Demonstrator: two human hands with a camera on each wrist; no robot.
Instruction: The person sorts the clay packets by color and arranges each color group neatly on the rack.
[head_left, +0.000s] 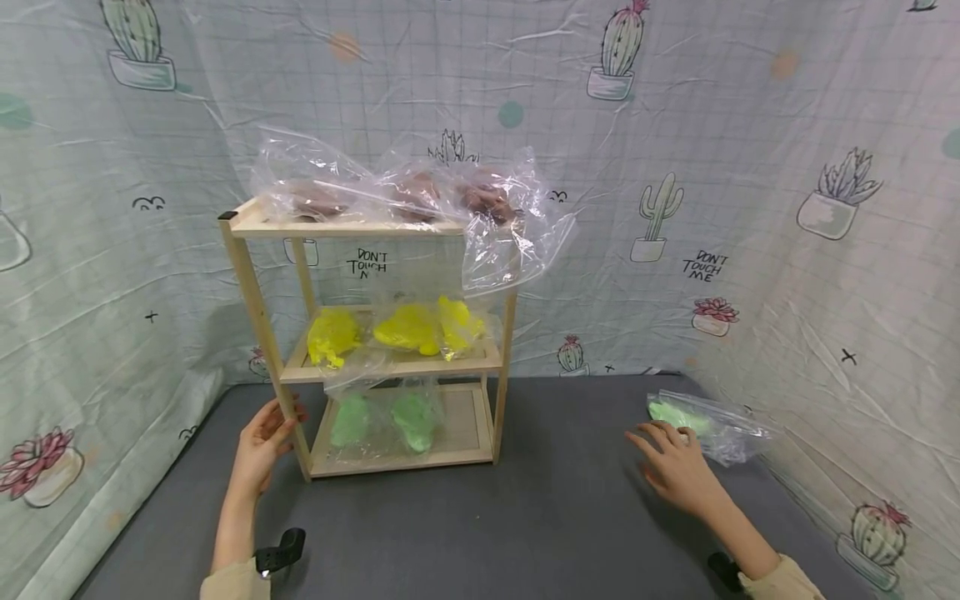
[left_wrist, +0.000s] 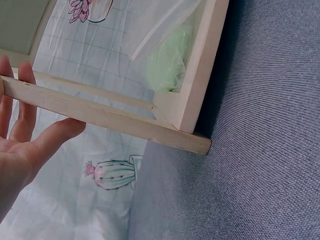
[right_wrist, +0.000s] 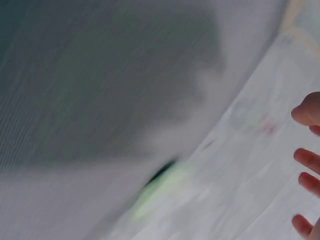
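A three-tier wooden shelf [head_left: 258,308] stands on the grey mat. Its top tier holds brown lumps in clear bags [head_left: 408,196], the middle yellow ones [head_left: 405,329], the bottom two green ones [head_left: 382,417]. My left hand [head_left: 268,433] rests against the shelf's front-left post [left_wrist: 100,117], with straight fingers behind it and the thumb just below; a bottom-tier green bag [left_wrist: 170,65] shows past the frame. My right hand [head_left: 671,462] hovers open with spread fingers at the near edge of a clear bag with a green lump [head_left: 705,425] on the mat. The right wrist view is blurred: fingertips [right_wrist: 307,160] and a green smear [right_wrist: 160,192].
A cactus-print cloth [head_left: 750,208] walls in the back and both sides. The grey mat [head_left: 555,500] stretches bare between the shelf and the loose bag. A loose top-tier bag hangs over the shelf's right side [head_left: 510,250].
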